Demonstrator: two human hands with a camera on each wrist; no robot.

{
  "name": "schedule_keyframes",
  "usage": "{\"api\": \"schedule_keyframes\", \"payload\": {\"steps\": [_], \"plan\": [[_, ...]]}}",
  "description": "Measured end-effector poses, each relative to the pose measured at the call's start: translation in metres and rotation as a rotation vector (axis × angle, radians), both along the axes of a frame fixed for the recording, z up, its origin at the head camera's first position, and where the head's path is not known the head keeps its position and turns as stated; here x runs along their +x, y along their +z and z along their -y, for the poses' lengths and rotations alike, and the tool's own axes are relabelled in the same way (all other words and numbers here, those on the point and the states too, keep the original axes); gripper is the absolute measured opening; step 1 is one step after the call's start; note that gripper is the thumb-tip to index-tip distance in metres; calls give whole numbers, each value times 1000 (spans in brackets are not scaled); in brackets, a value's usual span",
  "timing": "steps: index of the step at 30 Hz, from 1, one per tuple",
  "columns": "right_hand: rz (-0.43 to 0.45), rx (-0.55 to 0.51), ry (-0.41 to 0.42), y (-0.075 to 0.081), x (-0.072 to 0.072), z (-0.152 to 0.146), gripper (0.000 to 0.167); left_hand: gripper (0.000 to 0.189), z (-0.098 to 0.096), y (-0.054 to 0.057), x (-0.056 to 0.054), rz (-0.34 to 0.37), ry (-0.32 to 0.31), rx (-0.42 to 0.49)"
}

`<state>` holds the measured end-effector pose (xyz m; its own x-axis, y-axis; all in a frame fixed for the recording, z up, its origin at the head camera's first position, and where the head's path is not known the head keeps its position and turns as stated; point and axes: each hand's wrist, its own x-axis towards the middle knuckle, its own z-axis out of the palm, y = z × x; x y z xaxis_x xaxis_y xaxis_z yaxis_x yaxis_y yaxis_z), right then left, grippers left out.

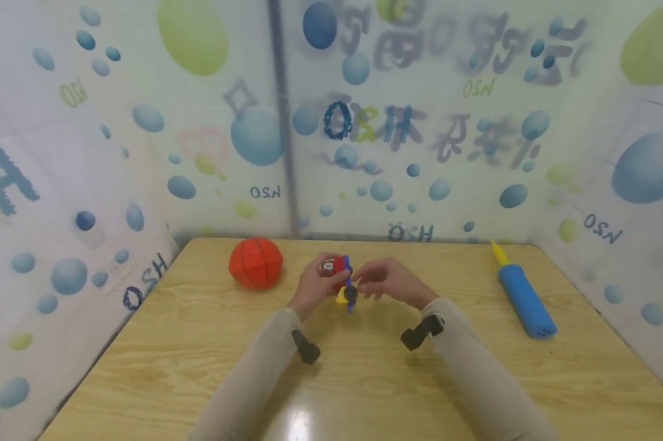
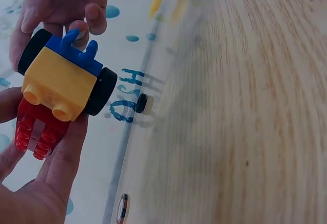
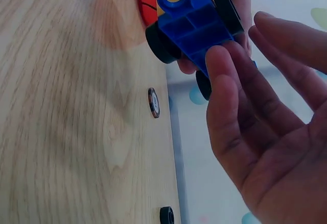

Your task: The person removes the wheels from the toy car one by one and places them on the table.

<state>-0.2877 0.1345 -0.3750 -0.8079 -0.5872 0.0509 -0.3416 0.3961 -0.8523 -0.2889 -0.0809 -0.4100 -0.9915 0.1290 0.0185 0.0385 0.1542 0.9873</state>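
Note:
My left hand (image 1: 314, 285) grips a toy building-block car (image 2: 64, 76) by its red block (image 2: 41, 124). It has a yellow block, a blue chassis (image 3: 196, 25) with a hook at one end, and black wheels (image 3: 163, 43). The car is held tilted above the table, its blue underside facing my right hand (image 1: 392, 282). That hand is spread with loosely bent fingers (image 3: 225, 101), whose tips overlap the chassis beside a wheel in the right wrist view. Its thumb and forefinger stand apart.
On the wooden table (image 1: 199, 367) lie a small loose black wheel (image 3: 167, 215) and a round chip-like disc (image 3: 154, 102) with a pale centre. A red ball (image 1: 256, 263) sits at the back left. A blue hand pump (image 1: 526, 300) with a yellow nozzle lies at the right. Patterned curtains surround the table.

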Motion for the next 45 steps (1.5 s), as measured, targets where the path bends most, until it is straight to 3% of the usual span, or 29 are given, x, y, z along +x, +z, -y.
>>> {"api": "schedule_keyframes", "payload": {"steps": [10, 17, 32, 37, 45], "plan": [[-29, 5, 70, -6, 2, 7, 27, 42, 0, 5, 1, 10, -13, 17], [-4, -12, 106, -14, 5, 12, 26, 41, 0, 6, 3, 26, -28, 35], [-11, -31, 48, -19, 11, 23, 22, 40, 0, 1, 1, 24, -68, 88], [-34, -52, 55, -18, 12, 26, 19, 38, 1, 1, 1, 31, -61, 71], [-74, -90, 61, -17, 16, 32, 17, 35, -1, -2, 0, -26, -28, 37]]}}
